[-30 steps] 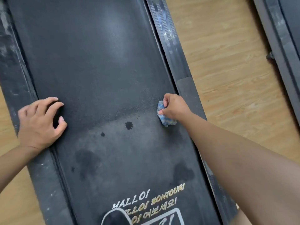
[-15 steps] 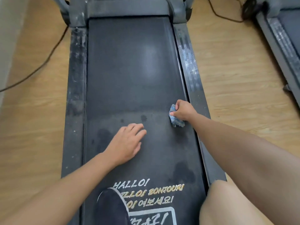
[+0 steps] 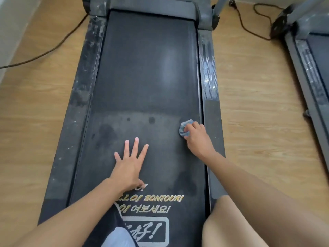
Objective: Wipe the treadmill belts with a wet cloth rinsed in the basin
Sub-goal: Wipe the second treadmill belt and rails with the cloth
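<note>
R hand (image 3: 197,138): fingers curled round cloth (image 3: 184,129), pressed on belt (image 3: 147,68) at its 3 o'clock edge.
L hand (image 3: 130,164): fingers spread wide, flat on belt, ctr.
Done: near half looks damp, prob. wiped.
Left: far half twd 12 o'clock; 2nd treadmill (image 3: 316,68) at 2 o'clock.

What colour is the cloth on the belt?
Blue-grey; the cloth shows best in the head view, gripped by the right hand.

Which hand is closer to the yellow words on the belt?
Left. The left hand covers part of the yellow words; the right hand grips the cloth farther up.
</note>
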Action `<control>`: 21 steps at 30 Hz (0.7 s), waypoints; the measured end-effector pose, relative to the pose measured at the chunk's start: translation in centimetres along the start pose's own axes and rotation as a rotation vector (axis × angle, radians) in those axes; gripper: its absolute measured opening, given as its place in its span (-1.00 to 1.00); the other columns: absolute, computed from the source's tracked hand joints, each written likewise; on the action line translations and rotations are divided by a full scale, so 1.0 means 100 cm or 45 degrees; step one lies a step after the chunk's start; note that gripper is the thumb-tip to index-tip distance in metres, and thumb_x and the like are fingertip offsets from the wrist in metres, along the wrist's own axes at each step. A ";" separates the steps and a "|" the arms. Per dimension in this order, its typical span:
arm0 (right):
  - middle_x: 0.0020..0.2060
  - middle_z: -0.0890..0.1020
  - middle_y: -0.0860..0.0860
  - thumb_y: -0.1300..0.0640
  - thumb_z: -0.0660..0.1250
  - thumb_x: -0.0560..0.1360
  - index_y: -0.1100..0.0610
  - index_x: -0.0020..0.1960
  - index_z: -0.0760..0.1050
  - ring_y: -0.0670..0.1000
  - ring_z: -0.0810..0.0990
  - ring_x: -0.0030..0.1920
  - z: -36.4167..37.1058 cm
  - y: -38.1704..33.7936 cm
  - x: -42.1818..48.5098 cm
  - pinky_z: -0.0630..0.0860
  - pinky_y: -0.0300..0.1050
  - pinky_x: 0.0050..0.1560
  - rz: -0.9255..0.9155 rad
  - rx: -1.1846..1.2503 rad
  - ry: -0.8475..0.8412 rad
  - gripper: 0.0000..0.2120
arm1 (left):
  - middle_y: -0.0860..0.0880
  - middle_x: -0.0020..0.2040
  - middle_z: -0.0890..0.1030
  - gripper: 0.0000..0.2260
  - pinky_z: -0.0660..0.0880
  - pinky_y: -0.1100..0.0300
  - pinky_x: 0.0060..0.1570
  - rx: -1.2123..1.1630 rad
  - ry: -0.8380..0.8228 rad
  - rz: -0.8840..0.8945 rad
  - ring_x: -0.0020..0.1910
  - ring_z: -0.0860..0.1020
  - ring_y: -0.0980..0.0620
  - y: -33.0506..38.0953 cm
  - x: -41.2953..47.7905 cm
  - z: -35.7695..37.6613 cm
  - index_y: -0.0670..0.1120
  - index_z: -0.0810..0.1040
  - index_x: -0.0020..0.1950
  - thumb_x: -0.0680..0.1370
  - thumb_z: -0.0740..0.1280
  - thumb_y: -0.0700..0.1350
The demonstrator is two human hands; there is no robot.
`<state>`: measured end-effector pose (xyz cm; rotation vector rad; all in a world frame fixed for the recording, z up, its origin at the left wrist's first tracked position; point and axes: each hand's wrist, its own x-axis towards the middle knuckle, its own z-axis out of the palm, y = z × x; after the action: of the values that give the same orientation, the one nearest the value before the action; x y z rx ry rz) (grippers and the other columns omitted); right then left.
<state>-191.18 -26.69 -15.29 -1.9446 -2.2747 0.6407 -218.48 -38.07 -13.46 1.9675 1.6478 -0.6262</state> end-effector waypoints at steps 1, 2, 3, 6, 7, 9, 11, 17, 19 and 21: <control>0.09 0.49 -0.01 0.16 0.35 0.60 0.09 0.08 0.49 0.11 0.41 0.10 0.001 0.003 -0.014 0.48 0.05 -0.13 -0.033 -0.006 -0.033 -0.92 | -0.13 0.63 -0.51 0.36 0.14 -0.42 0.54 0.010 0.035 0.002 0.64 -0.37 -0.35 -0.003 0.000 0.002 0.04 -0.45 0.66 0.34 0.55 0.40; 0.06 0.51 -0.02 0.14 0.37 0.59 0.09 0.04 0.50 0.11 0.43 0.06 -0.001 0.006 -0.029 0.45 0.02 -0.16 -0.085 -0.044 -0.064 -0.93 | -0.12 0.64 -0.49 0.36 0.15 -0.40 0.54 0.027 0.062 0.012 0.65 -0.35 -0.34 -0.005 0.000 0.003 0.03 -0.45 0.66 0.34 0.53 0.43; 0.03 0.52 -0.02 0.15 0.39 0.58 0.09 0.01 0.50 0.11 0.45 0.02 -0.001 0.011 -0.043 0.45 0.02 -0.19 -0.156 -0.104 -0.094 -0.93 | -0.11 0.65 -0.48 0.36 0.15 -0.39 0.55 0.029 0.068 0.022 0.65 -0.35 -0.34 -0.007 -0.001 0.004 0.03 -0.46 0.66 0.34 0.52 0.45; -0.06 0.50 -0.04 0.29 0.39 0.51 0.05 -0.05 0.47 0.12 0.48 -0.05 -0.006 0.024 -0.056 0.51 0.10 -0.23 -0.273 -0.168 -0.207 -0.83 | -0.12 0.63 -0.52 0.33 0.14 -0.39 0.56 0.043 0.036 0.004 0.64 -0.37 -0.35 -0.003 -0.006 0.006 0.03 -0.48 0.65 0.36 0.49 0.45; -0.09 0.48 -0.06 0.32 0.39 0.47 0.02 -0.08 0.44 0.12 0.48 -0.06 -0.007 0.026 -0.047 0.52 0.11 -0.25 -0.266 -0.149 -0.211 -0.77 | -0.12 0.62 -0.52 0.32 0.14 -0.38 0.55 0.064 0.056 0.009 0.64 -0.38 -0.35 -0.003 -0.004 0.006 0.03 -0.48 0.64 0.37 0.48 0.46; -0.13 0.45 -0.08 0.36 0.38 0.39 -0.02 -0.12 0.40 0.11 0.48 -0.09 -0.012 0.025 -0.013 0.52 0.10 -0.26 -0.225 -0.117 -0.131 -0.69 | -0.12 0.62 -0.53 0.31 0.14 -0.36 0.55 0.101 0.102 0.028 0.64 -0.38 -0.35 -0.007 0.003 0.006 0.04 -0.49 0.64 0.37 0.45 0.48; -0.14 0.48 -0.03 0.35 0.40 0.39 0.01 -0.12 0.43 0.14 0.49 -0.11 -0.017 0.025 0.030 0.52 0.08 -0.25 -0.160 -0.085 -0.034 -0.72 | -0.10 0.62 -0.53 0.30 0.14 -0.33 0.57 0.102 0.074 0.033 0.65 -0.38 -0.32 -0.009 0.001 0.009 0.04 -0.48 0.64 0.36 0.42 0.51; -0.10 0.59 0.11 0.27 0.30 0.47 -0.02 -0.05 0.41 0.23 0.63 -0.19 -0.043 0.022 0.133 0.62 0.09 -0.20 0.115 -0.079 -0.017 -0.79 | -0.07 0.62 -0.54 0.34 0.12 -0.32 0.60 0.096 0.114 0.016 0.65 -0.38 -0.29 -0.010 0.000 0.014 0.01 -0.52 0.62 0.36 0.42 0.53; -0.05 0.57 0.12 0.26 0.30 0.52 0.04 0.05 0.44 0.18 0.57 -0.19 -0.046 0.022 0.129 0.48 -0.03 -0.25 0.069 -0.201 -0.068 -0.83 | -0.07 0.62 -0.54 0.35 0.12 -0.33 0.59 0.092 0.101 0.011 0.65 -0.38 -0.30 -0.008 0.001 0.013 0.01 -0.53 0.62 0.35 0.44 0.51; -0.03 0.55 0.10 0.27 0.31 0.52 0.12 0.07 0.50 0.15 0.48 -0.15 -0.045 0.022 0.104 0.28 -0.07 -0.21 -0.014 -0.245 -0.103 -0.85 | -0.07 0.61 -0.55 0.36 0.11 -0.33 0.59 0.080 0.094 -0.006 0.65 -0.39 -0.29 -0.007 0.002 0.013 0.01 -0.54 0.62 0.34 0.46 0.50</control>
<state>-189.70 -15.29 -14.13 -2.0203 -2.4783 0.5256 -219.15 -38.66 -14.62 2.0542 1.6962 -0.6212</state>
